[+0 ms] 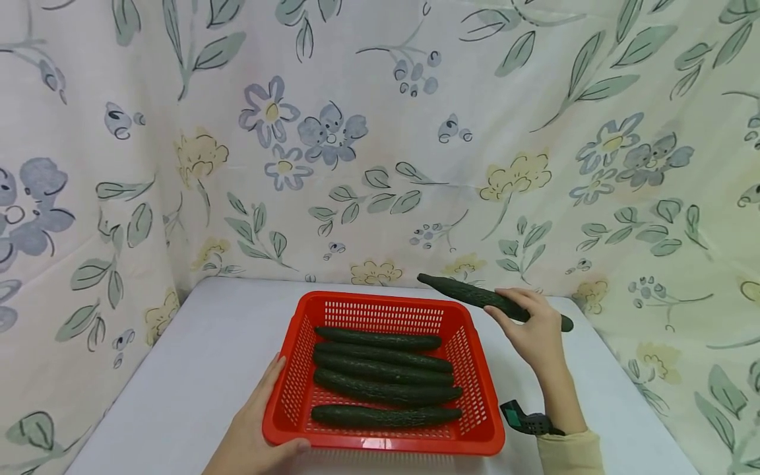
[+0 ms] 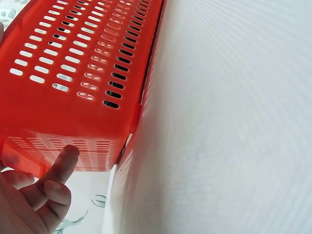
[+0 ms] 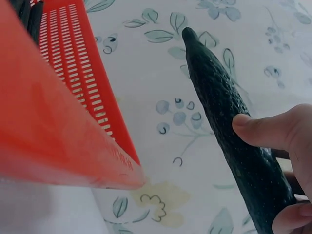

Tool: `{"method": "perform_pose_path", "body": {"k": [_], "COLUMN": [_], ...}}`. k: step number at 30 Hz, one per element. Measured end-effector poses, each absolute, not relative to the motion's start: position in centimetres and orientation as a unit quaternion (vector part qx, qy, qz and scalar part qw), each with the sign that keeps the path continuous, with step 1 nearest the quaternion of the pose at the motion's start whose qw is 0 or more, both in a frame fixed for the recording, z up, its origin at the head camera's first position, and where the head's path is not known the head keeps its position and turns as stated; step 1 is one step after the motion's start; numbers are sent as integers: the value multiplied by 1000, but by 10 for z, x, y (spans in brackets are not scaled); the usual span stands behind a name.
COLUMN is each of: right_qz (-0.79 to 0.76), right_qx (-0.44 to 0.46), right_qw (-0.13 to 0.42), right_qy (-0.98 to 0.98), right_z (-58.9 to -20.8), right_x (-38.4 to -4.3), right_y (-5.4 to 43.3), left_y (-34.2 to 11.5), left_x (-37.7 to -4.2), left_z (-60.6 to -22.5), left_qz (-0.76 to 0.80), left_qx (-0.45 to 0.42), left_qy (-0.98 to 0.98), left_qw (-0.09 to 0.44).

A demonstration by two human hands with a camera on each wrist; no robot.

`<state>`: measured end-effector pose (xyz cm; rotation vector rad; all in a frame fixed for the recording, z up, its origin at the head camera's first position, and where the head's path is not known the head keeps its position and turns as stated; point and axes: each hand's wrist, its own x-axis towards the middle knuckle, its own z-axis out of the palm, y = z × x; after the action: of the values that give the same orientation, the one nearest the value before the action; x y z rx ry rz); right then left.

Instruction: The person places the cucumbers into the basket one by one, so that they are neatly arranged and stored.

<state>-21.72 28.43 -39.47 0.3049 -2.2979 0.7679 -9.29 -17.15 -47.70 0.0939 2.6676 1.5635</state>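
A dark green cucumber (image 1: 469,292) is in my right hand (image 1: 537,330), raised above the back right corner of the red basket. In the right wrist view the thumb presses one side of the cucumber (image 3: 219,107) and fingers curl round the other. My left hand (image 1: 255,422) holds the front left corner of the red plastic basket (image 1: 495,422), thumb at the front rim and fingers along the left side. The left wrist view shows these fingers against the slotted basket wall (image 2: 73,117). Several cucumbers (image 1: 386,389) lie side by side inside the basket.
The basket stands on a white table (image 1: 196,356). Behind and at both sides hangs a floral cloth (image 1: 380,145). A black wrist strap with a green-faced device (image 1: 531,420) is on the right wrist, above a beige sleeve (image 1: 570,453).
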Motion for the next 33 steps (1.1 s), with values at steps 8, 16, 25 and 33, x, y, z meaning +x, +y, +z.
{"method": "perform_pose_path", "body": {"k": [8,16,25,33], "right_qz": [298,310,323,339], "right_qx": [137,155,167,169], "right_qw": [342,325,313,289], "right_qy": [-881,-880,-878,-879], "right_z": [-387,-381,-377,-373], "right_x": [-222,-226,-230,-232], "right_y": [275,262,246,229], "left_y": [-171,-170,-169,-170], "left_x": [-91,-93,-92,-93], "left_z": [-476,-478,-480,-479], "left_qz": [513,514,526,518], "left_qx": [26,27,25,34], "left_qy": [857,857,849,855], "left_qw": [27,25,26,15]}}
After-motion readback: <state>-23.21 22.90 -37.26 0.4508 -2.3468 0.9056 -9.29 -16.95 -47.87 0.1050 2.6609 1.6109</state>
